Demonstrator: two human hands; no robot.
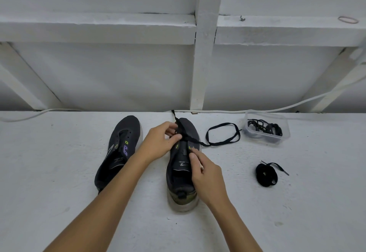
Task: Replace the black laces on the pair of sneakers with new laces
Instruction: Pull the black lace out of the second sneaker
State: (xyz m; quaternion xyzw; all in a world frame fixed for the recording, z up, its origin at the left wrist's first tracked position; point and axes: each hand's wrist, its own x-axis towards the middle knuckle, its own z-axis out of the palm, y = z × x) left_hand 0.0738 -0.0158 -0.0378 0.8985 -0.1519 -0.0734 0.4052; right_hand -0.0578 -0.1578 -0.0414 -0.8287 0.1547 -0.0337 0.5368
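Two dark sneakers stand on a white surface, toes pointing away. The left sneaker (118, 152) has bare eyelets and no lace. A black lace (221, 135) runs through the front eyelets of the right sneaker (183, 172); one end sticks up past the toe, the other loops out over the surface to the right. My left hand (160, 142) pinches the lace at the shoe's left eyelets. My right hand (206, 178) holds the right edge of the shoe's opening, thumb near the tongue.
A bundled black lace (266, 174) lies to the right. A clear plastic tub (266, 128) with more black laces sits at the back right. A white cable (217, 111) runs along the wall. A rubber band (348, 19) rests on the wall ledge.
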